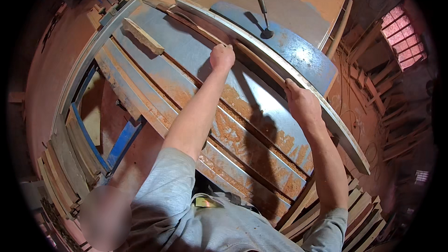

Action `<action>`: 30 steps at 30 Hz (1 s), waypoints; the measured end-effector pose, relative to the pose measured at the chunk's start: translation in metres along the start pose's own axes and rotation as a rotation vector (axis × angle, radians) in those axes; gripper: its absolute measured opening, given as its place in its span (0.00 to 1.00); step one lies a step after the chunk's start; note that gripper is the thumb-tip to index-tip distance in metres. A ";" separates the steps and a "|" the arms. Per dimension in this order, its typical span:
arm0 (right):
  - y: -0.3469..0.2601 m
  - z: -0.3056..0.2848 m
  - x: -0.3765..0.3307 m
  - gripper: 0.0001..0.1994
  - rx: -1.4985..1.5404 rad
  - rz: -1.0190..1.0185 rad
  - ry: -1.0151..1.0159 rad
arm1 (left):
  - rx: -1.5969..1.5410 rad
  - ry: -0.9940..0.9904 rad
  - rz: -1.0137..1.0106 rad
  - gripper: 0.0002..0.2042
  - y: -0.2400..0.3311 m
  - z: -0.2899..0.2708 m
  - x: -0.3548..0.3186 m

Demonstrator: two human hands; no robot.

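A long narrow wooden strip (259, 61) lies along the metal fence (322, 97) on a saw table (161, 32). My left hand (222, 57) is closed on the strip near its middle. Farther right and nearer to me, my right hand (302, 103) grips its near end, thumb on top. Beyond my left hand, the strip's far part runs toward a thin curved edge (185, 17) that may be a blade; its detail is too small to tell. My palms hide the parts of the strip beneath them.
A rough wood offcut (143, 36) lies left on the table. Reddish sawdust (238, 133) covers the near grooves. Behind the fence a dark lever with a round knob (266, 32) stands up. Stacked boards (63, 158) sit at left, more planks (357, 205) at lower right.
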State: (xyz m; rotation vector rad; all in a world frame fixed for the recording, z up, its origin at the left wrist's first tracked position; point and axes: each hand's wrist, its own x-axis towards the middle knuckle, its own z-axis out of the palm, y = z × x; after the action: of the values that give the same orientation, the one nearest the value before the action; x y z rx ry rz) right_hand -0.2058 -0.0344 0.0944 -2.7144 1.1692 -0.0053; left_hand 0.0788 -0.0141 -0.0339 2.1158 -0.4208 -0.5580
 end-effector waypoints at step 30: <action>-0.067 0.004 0.069 0.11 -0.064 -0.056 0.055 | 0.836 0.275 0.527 0.17 -0.046 -0.311 0.193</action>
State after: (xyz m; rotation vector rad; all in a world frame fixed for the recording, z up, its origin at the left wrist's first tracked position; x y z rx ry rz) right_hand -0.1102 -0.0383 0.0976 -2.8191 1.1265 -0.0521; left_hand 0.4115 0.1276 0.0415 2.6430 -1.1506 0.2776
